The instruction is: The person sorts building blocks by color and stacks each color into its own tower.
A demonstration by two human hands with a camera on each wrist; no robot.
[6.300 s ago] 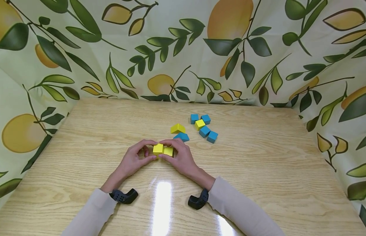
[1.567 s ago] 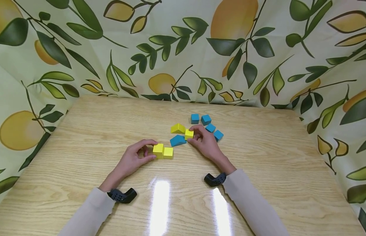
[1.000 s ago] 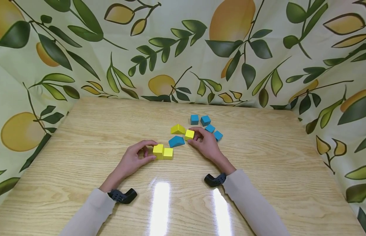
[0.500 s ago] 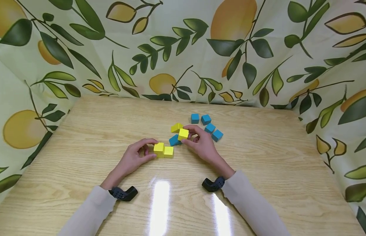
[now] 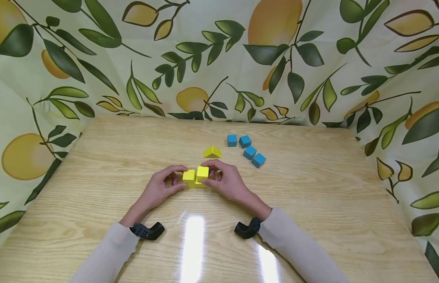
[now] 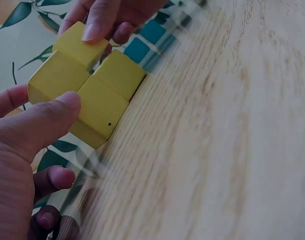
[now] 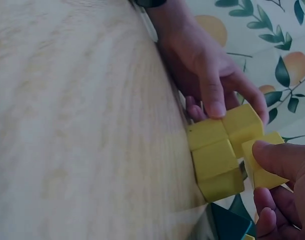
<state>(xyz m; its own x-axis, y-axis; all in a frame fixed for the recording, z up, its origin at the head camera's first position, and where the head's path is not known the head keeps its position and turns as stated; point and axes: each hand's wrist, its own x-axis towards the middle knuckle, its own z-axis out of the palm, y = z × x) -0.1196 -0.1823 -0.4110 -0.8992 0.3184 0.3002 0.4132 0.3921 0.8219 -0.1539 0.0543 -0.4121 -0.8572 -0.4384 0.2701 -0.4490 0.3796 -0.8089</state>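
Observation:
My left hand (image 5: 162, 185) pinches the upper yellow cube (image 5: 189, 175) of a two-high stack between thumb and index finger. Beneath it sits a lower yellow cube (image 6: 102, 107), with another yellow cube (image 7: 217, 162) standing against its right side. My right hand (image 5: 226, 181) grips a further yellow cube (image 5: 202, 172) by thumb and fingers. That cube hovers just over the right-hand lower cube, slightly tilted, and a small gap shows below it in the right wrist view. A blue triangular block (image 7: 225, 222) lies close by, mostly hidden behind the right hand in the head view.
A yellow triangular block (image 5: 212, 152) lies behind the hands on the wooden table (image 5: 311, 188). Several blue cubes (image 5: 249, 152) form a loose group at the back right. A fruit-patterned cloth (image 5: 219, 59) rises along the table's far edge.
The right hand first left the lower yellow cube, then took the yellow cube from among the blue ones. It has brought it leftward and nearer, over the lower cube. The left hand has stayed put.

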